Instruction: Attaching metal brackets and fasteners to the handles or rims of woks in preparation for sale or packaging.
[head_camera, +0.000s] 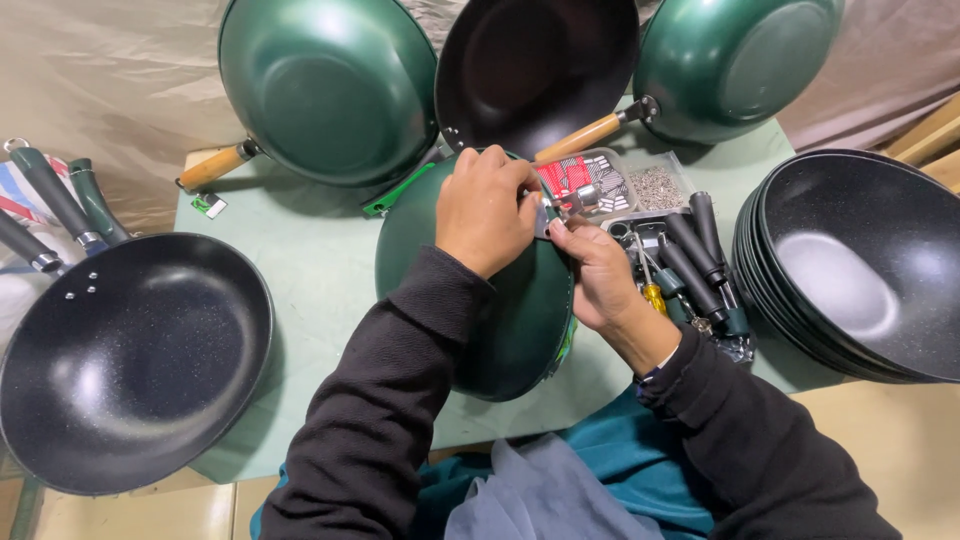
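Both hands met at twelve o'clock of the upturned green wok (500, 320) on the desk (300, 270). The left hand (485, 210) pressed its rim, its grip closed there. The right hand (590, 270) pinched a small metal fitting (583, 200).

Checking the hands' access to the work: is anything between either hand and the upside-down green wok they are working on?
Nothing visible. The left hand and right hand both rest on the rim of the green wok, pinching a small metal fitting there. The parts tray lies just behind, clear of them.

Stack of black pans (860, 270) at right of the green table (300, 260). Black pan (130, 360) at left. Wooden-handled green woks (330, 85) behind.
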